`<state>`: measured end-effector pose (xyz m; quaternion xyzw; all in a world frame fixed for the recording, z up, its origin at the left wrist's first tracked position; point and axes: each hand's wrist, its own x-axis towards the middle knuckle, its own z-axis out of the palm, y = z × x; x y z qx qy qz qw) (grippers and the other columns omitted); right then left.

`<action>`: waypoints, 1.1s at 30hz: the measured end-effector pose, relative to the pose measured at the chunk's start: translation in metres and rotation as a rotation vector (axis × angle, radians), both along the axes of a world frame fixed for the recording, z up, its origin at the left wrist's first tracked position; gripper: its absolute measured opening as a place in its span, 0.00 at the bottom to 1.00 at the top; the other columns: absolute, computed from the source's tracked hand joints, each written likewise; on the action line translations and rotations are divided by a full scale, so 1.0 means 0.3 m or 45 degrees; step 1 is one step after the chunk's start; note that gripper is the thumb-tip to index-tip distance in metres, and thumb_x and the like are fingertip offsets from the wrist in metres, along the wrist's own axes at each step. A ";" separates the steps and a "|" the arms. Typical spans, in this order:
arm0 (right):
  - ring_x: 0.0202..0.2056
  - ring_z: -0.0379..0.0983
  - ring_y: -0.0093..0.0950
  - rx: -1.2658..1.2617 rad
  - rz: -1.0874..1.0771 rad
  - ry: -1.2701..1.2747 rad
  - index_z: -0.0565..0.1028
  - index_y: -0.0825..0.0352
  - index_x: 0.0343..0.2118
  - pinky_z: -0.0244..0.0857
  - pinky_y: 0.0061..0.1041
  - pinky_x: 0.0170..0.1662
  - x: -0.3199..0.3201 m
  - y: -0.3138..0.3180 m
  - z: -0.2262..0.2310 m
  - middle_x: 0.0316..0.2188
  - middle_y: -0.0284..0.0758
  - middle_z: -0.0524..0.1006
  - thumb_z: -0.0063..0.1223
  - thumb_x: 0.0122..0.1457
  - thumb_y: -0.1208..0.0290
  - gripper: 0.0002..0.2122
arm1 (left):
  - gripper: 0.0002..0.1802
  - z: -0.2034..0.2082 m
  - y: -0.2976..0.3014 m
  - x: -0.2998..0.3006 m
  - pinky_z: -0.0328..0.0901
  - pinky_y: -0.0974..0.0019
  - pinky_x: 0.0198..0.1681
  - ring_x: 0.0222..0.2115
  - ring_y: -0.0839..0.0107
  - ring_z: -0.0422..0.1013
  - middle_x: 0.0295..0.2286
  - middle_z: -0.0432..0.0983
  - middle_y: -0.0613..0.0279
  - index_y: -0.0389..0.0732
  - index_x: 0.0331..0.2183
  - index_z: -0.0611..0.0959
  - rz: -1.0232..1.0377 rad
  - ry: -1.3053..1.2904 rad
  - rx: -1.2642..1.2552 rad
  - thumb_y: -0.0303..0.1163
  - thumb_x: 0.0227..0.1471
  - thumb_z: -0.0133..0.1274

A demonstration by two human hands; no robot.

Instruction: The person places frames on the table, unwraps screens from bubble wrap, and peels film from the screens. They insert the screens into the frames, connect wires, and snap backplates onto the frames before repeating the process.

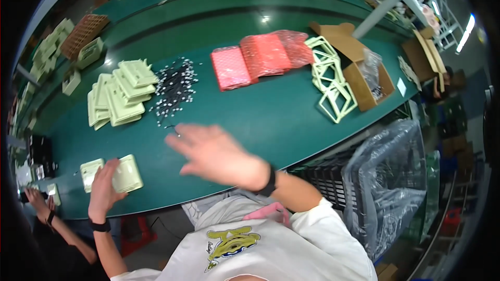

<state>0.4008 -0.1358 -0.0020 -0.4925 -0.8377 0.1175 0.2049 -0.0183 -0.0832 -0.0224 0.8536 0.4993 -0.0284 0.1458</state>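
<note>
My left hand rests at the near left of the table, its fingers stretched over the edges of two pale green plastic housings that lie side by side. Its thumb is apart from the fingers, by the right housing's near corner. Over the middle of the table, my right hand is blurred by motion with its fingers spread. A short dark wire shows at its fingertips; whether they touch it I cannot tell. Just beyond is a loose pile of small black cables with white connectors. Left of that pile stand stacked pale green housings.
Red bubble-wrap packs lie at the back middle, with pale green frames to their right. An open cardboard box stands at the right edge. Below it is a black crate with clear plastic. A co-worker's hand is at far left.
</note>
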 end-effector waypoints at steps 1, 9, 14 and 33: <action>0.63 0.73 0.42 0.012 -0.123 0.013 0.72 0.59 0.66 0.69 0.48 0.60 0.125 0.016 0.046 0.64 0.44 0.75 0.69 0.57 0.56 0.34 | 0.67 -0.012 0.009 -0.052 0.58 0.43 0.72 0.67 0.44 0.63 0.63 0.72 0.46 0.42 0.67 0.70 0.082 -0.001 -0.010 0.24 0.20 0.81; 0.46 0.80 0.47 0.026 -1.357 -0.554 0.79 0.70 0.51 0.75 0.44 0.50 0.973 -0.165 -0.128 0.44 0.47 0.83 0.70 0.57 0.66 0.21 | 0.70 0.064 0.014 -0.052 0.56 0.41 0.73 0.71 0.42 0.57 0.67 0.67 0.46 0.44 0.70 0.68 0.160 0.200 0.340 0.21 0.20 0.79; 0.40 0.80 0.47 -0.099 -1.261 -0.158 0.83 0.69 0.40 0.75 0.44 0.47 1.107 -0.191 -0.226 0.37 0.47 0.83 0.71 0.56 0.70 0.12 | 0.61 0.250 -0.142 0.285 0.60 0.45 0.71 0.72 0.44 0.57 0.67 0.66 0.46 0.43 0.67 0.71 0.156 -0.275 0.412 0.19 0.27 0.76; 0.43 0.80 0.44 0.255 -0.639 0.051 0.84 0.65 0.43 0.74 0.42 0.47 0.689 -0.254 -0.112 0.40 0.43 0.84 0.66 0.58 0.71 0.11 | 0.48 -0.021 -0.058 0.863 0.59 0.43 0.69 0.63 0.45 0.65 0.62 0.70 0.51 0.44 0.65 0.75 -0.746 -0.347 -0.183 0.37 0.43 0.76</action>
